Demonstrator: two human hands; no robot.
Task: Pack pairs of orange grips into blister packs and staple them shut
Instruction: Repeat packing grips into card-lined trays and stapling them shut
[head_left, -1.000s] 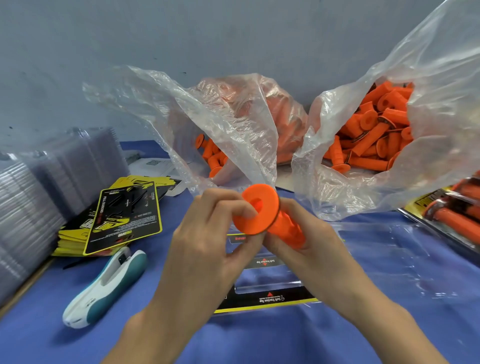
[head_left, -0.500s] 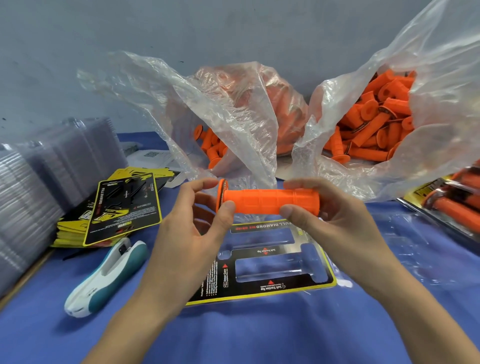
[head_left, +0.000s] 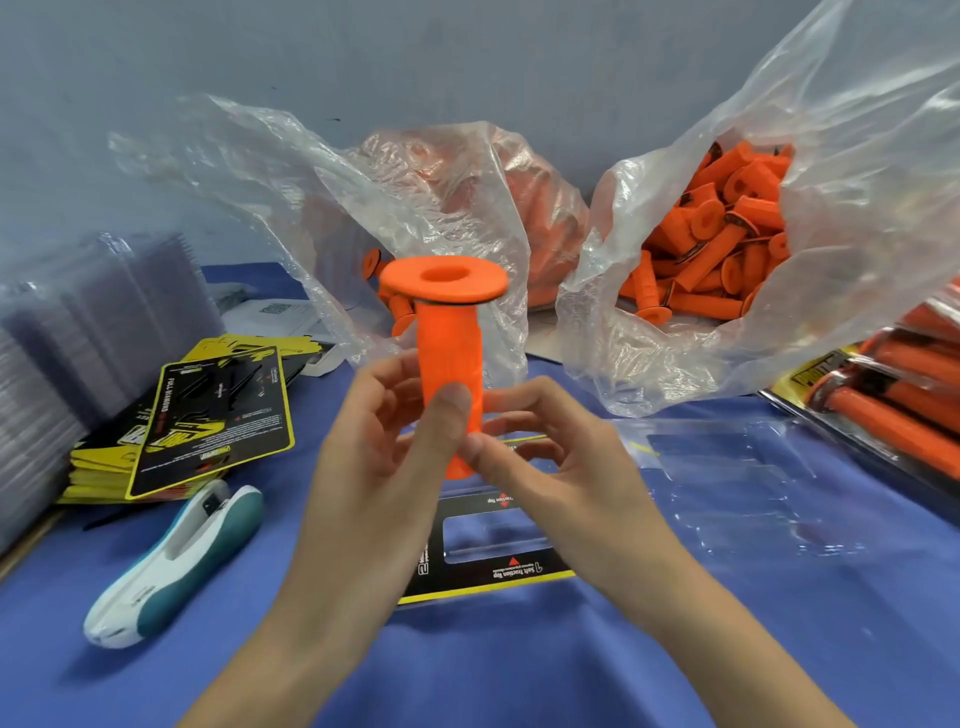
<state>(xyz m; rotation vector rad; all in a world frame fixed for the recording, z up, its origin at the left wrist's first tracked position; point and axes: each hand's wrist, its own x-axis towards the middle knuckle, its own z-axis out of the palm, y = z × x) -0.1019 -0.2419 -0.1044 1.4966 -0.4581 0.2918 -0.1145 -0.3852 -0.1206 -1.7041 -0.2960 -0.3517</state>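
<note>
Small packing workshop: bulk bags (head_left: 857, 182) of orange grips (head_left: 717, 244) beyond the left hand (head_left: 374, 467), stacked blister shells (head_left: 104, 322) and printed cards (head_left: 208, 415) left of it.

The one view comes from a wide-angle camera worn on the person's head, looking forward and down across a blue cloth-covered table (head_left: 519, 670) toward a plain grey-blue wall (head_left: 467, 62), with both forearms entering from the bottom edge. It sits close to the work: the left hand (head_left: 379, 467) and right hand (head_left: 566, 478) fill the centre, holding an upright orange flanged rubber grip (head_left: 447, 343). The wide lens also takes in the stack of clear plastic blister shells (head_left: 104, 322) at far left, the white-and-teal stapler (head_left: 176, 561) lower left, and the crumpled clear plastic bag of orange grips (head_left: 857, 208) at upper right.
</note>
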